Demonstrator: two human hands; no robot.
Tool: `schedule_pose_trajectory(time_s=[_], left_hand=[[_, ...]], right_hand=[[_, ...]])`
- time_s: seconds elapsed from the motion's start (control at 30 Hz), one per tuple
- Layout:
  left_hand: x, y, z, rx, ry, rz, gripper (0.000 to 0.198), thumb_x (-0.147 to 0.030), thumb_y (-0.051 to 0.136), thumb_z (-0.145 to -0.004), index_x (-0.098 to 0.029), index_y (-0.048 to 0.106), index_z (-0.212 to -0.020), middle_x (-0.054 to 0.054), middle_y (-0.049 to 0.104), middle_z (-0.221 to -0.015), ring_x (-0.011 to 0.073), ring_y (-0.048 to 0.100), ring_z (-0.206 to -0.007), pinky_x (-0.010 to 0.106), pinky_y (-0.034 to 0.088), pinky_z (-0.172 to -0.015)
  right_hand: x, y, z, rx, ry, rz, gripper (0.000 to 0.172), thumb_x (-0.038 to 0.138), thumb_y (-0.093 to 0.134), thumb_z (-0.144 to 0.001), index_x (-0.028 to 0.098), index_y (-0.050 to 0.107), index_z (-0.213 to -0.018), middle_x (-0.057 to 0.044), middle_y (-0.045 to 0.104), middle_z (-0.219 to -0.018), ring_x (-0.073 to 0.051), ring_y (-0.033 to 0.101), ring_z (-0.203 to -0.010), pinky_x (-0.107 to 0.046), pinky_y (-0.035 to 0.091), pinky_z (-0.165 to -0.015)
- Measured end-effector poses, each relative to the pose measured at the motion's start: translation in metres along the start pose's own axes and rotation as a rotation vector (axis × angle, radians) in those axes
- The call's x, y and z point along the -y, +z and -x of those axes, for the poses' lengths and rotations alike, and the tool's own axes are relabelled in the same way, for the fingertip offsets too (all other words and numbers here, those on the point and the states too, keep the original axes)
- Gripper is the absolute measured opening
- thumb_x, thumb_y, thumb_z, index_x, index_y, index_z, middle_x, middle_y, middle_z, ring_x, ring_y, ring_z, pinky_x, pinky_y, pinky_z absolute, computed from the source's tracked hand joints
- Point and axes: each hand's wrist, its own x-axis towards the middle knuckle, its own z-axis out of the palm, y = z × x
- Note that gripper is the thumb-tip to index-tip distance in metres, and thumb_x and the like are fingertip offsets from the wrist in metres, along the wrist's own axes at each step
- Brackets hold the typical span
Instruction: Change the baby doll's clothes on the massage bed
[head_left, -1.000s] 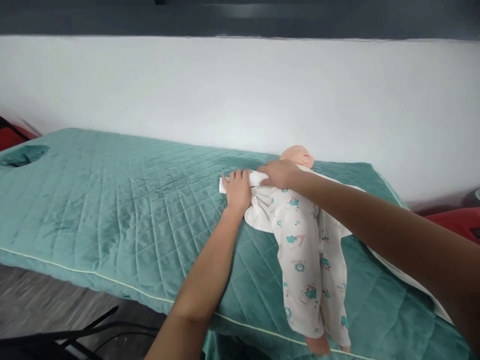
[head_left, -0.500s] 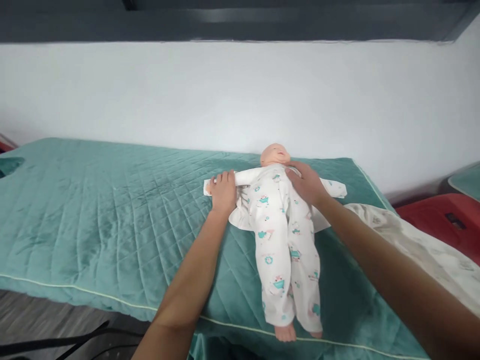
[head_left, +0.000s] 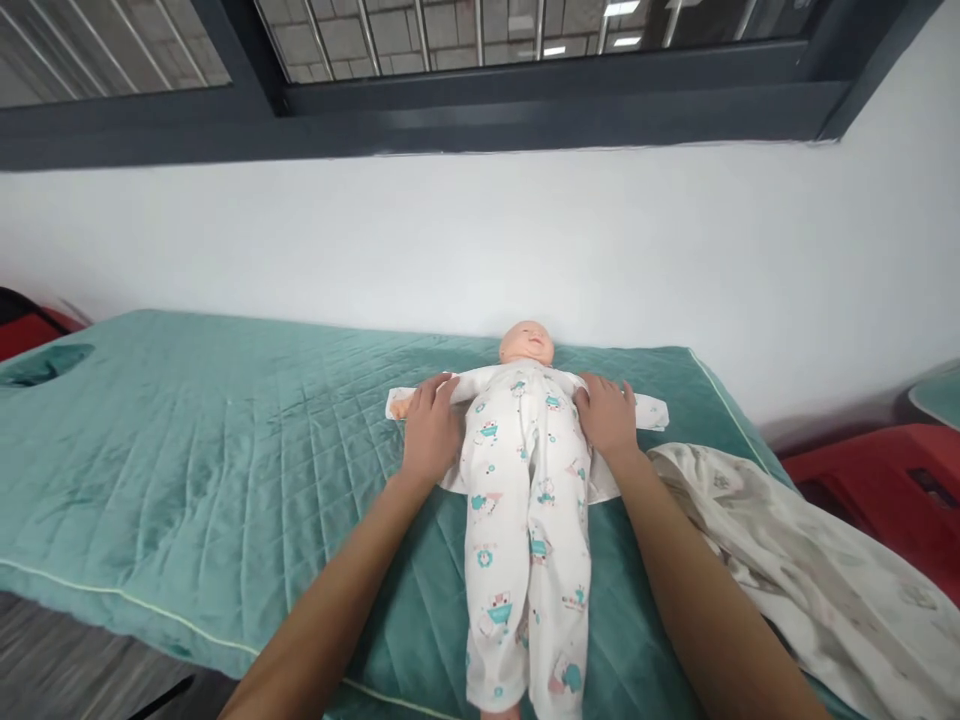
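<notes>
A baby doll (head_left: 527,343) lies on its back on a teal quilted bed cover, head toward the wall and arms stretched out sideways. It wears a white long-sleeved top (head_left: 480,381) and white printed trousers (head_left: 495,560) that reach up to its chest. My left hand (head_left: 433,425) lies across the sleeve on the left, fingers extended over it; the doll's small hand shows beyond. Over the opposite sleeve (head_left: 651,412) rests my right hand (head_left: 607,412), its fingers slightly apart. Both palms and thumbs are largely hidden.
The teal quilted cover (head_left: 225,480) spreads far to the left. A crumpled pale cloth (head_left: 795,560) lies to the right of the doll, beside a red plastic object (head_left: 877,480). Behind stand a white wall (head_left: 375,240) and a dark window frame (head_left: 480,125).
My right hand has moved from the doll's neck and chest to its sleeve. My left hand stays on the other sleeve. The view has tilted up, showing more of the window.
</notes>
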Motion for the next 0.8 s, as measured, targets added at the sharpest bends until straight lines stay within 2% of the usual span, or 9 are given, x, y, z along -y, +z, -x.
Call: schedule_pose_trajectory(time_s=[0.1, 0.2, 0.33, 0.43, 0.53, 0.63, 0.73, 0.8], left_hand=[[-0.040, -0.015, -0.013, 0.037, 0.013, 0.220, 0.038, -0.018, 0.042, -0.093, -0.021, 0.056, -0.128, 0.007, 0.059, -0.133, 0.0182, 0.053, -0.126, 0.032, 0.044, -0.111], [-0.083, -0.018, -0.038, 0.238, 0.173, 0.258, 0.033, -0.025, 0.043, -0.096, -0.024, 0.061, -0.123, 0.005, 0.062, -0.130, 0.0188, 0.054, -0.126, 0.032, 0.044, -0.110], [-0.130, 0.002, -0.074, 0.535, 0.378, -0.002, 0.031, -0.032, 0.048, -0.096, -0.020, 0.068, -0.116, 0.009, 0.066, -0.125, 0.0249, 0.057, -0.121, 0.036, 0.046, -0.104], [-0.155, 0.024, -0.090, 0.715, 0.421, -0.218, 0.029, -0.029, 0.057, -0.091, -0.019, 0.070, -0.115, 0.012, 0.064, -0.126, 0.0291, 0.057, -0.119, 0.040, 0.045, -0.101], [-0.176, 0.045, -0.091, 0.738, 0.354, -0.296, 0.036, -0.024, 0.056, -0.090, -0.017, 0.067, -0.123, 0.015, 0.060, -0.132, 0.0323, 0.055, -0.120, 0.046, 0.044, -0.101], [-0.193, 0.061, -0.082, 0.714, 0.286, -0.362, 0.043, -0.018, 0.047, -0.093, -0.013, 0.060, -0.133, 0.019, 0.057, -0.136, 0.0358, 0.051, -0.125, 0.056, 0.035, -0.107], [-0.202, 0.067, -0.078, 0.705, 0.248, -0.413, 0.046, -0.014, 0.042, -0.094, -0.011, 0.057, -0.137, 0.021, 0.054, -0.138, 0.0374, 0.048, -0.127, 0.062, 0.030, -0.109], [-0.203, 0.066, -0.082, 0.717, 0.245, -0.434, 0.046, -0.015, 0.046, -0.093, -0.011, 0.057, -0.137, 0.021, 0.054, -0.138, 0.0378, 0.049, -0.127, 0.062, 0.032, -0.108]], right_hand=[[-0.008, 0.000, 0.001, -0.064, 0.077, -0.001, 0.038, 0.022, 0.035, -0.096, 0.018, 0.062, -0.122, -0.012, 0.067, -0.120, -0.030, 0.057, -0.117, -0.053, 0.022, -0.115], [-0.012, 0.000, 0.002, -0.094, 0.124, -0.022, 0.039, 0.021, 0.034, -0.096, 0.018, 0.062, -0.122, -0.012, 0.068, -0.120, -0.031, 0.057, -0.116, -0.054, 0.022, -0.115], [-0.014, 0.000, 0.003, -0.081, 0.128, -0.063, 0.039, 0.023, 0.033, -0.097, 0.017, 0.061, -0.124, -0.014, 0.067, -0.121, -0.031, 0.056, -0.117, -0.054, 0.022, -0.114], [-0.015, 0.001, 0.006, -0.030, 0.102, -0.097, 0.038, 0.027, 0.035, -0.097, 0.018, 0.059, -0.125, -0.015, 0.064, -0.125, -0.033, 0.051, -0.122, -0.058, 0.020, -0.114], [-0.016, 0.001, 0.007, 0.014, 0.107, -0.108, 0.038, 0.029, 0.039, -0.097, 0.020, 0.055, -0.131, -0.013, 0.060, -0.132, -0.032, 0.045, -0.130, -0.062, 0.016, -0.114], [-0.020, 0.002, 0.008, 0.064, 0.092, -0.106, 0.042, 0.025, 0.043, -0.096, 0.020, 0.050, -0.137, -0.012, 0.056, -0.138, -0.031, 0.042, -0.134, -0.061, 0.014, -0.116], [-0.024, 0.001, 0.007, 0.097, 0.066, -0.113, 0.044, 0.022, 0.044, -0.095, 0.020, 0.049, -0.139, -0.011, 0.055, -0.139, -0.030, 0.042, -0.134, -0.057, 0.014, -0.117], [-0.027, 0.000, 0.006, 0.081, 0.094, -0.153, 0.042, 0.024, 0.046, -0.094, 0.020, 0.053, -0.136, -0.010, 0.058, -0.136, -0.029, 0.045, -0.131, -0.055, 0.015, -0.117]])
